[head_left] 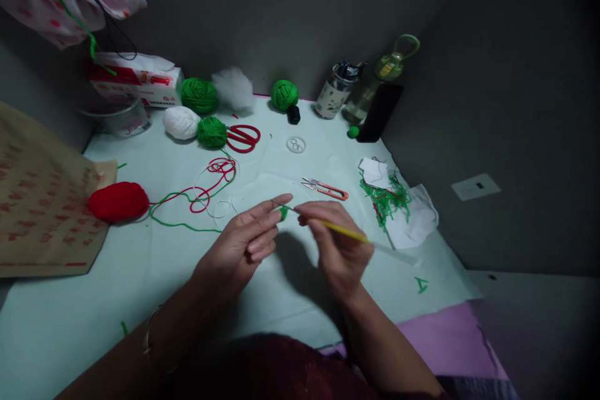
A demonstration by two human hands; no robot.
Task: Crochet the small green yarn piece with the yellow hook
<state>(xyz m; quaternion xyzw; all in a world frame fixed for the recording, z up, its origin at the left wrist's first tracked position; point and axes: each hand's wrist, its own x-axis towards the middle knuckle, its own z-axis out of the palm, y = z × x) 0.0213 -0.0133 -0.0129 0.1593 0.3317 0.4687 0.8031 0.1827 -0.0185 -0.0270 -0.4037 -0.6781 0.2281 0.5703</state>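
Between the fingertips of my left hand [239, 244] is a small green crochet piece [284, 213], pinched above the table. A green yarn strand [182, 225] runs from the table toward that hand. My right hand [340, 247] is closed around a crochet hook [344, 231] with a yellow handle, held like a pen. The hook's tip reaches the green piece; whether it passes through a loop is too small to tell. Beyond my hands lie orange thread snips [325, 189], with their blades pointing left.
Red scissors [244, 138] lie beside a green yarn ball [212, 132] and a white one [181, 123]. A red yarn ball [119, 201] rests near a paper bag [47, 200] at left. Green scraps [387, 200] lie at right. A cup of pens [330, 97] and a bottle [363, 97] stand at the back.
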